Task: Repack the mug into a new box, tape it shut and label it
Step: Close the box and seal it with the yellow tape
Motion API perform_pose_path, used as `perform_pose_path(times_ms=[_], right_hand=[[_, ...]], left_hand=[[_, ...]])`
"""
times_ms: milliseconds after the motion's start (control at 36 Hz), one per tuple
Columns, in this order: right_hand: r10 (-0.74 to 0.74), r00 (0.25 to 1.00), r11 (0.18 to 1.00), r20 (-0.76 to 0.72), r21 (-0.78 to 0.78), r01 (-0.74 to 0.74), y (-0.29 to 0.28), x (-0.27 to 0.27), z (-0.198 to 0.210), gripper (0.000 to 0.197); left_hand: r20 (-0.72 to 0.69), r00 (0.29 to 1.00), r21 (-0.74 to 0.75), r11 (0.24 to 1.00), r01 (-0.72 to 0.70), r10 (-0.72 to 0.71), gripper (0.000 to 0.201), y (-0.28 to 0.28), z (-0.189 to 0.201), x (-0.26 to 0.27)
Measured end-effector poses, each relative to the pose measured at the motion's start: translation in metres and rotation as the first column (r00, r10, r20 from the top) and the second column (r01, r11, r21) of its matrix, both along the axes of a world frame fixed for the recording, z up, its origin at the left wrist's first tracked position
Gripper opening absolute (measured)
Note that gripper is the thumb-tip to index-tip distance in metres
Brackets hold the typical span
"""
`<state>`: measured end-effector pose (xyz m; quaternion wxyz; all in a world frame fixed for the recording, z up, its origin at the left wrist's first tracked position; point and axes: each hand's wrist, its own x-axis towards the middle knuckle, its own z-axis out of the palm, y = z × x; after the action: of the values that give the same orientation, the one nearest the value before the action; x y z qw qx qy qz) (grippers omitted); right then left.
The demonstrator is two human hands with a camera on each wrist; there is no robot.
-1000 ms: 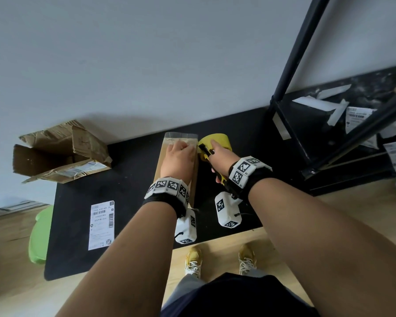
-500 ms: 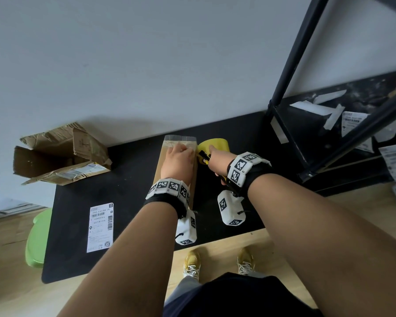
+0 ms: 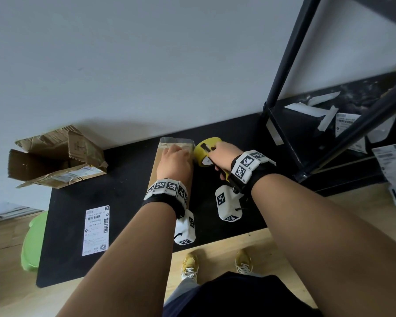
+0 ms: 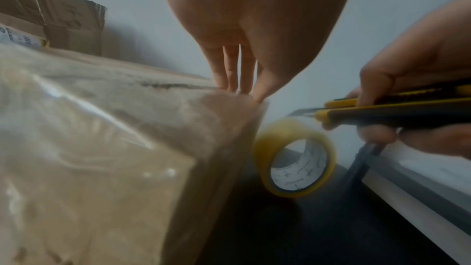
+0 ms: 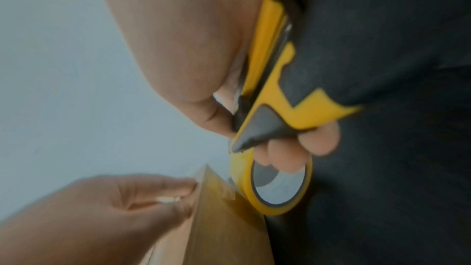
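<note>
A tall brown box stands on the black mat, with clear tape over its top. My left hand lies flat on that top, and its straight fingers press the tape at the far edge. Just right of the box a yellow tape roll stands on edge. My right hand grips a yellow and black utility knife whose blade tip points at the box's far corner, above the roll. The mug is not in view.
A torn old cardboard box lies at the back left. On the mat at the front left is a white shipping label. A green object sits off the mat's left edge. A black shelf frame with paper scraps stands at the right.
</note>
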<state>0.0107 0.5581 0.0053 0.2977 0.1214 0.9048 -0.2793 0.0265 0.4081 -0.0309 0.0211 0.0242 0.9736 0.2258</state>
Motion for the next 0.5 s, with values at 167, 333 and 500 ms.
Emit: perform_pose_path(times_ms=[167,333,500], right_hand=[[-0.29,0.937,0.957,-0.196,-0.045,0.287,0.032,0.002,-0.019,0.032],[-0.355,0.932,0.934,-0.072,0.006,0.357,0.056,0.013,-0.046,0.044],[-0.185,0.981,0.968,-0.065,0.162,0.193,0.062,0.027,-0.074,0.047]], left_hand=[[-0.057,0.996,0.005,0.998,-0.068,0.068,0.028,0.006,-0.003,0.0],[-0.082,0.99,0.004,0.993,-0.118,0.118,0.026,0.011,-0.004,-0.002],[-0.098,0.983,-0.001,0.988,-0.154,0.153,0.025,0.014,-0.006,-0.004]])
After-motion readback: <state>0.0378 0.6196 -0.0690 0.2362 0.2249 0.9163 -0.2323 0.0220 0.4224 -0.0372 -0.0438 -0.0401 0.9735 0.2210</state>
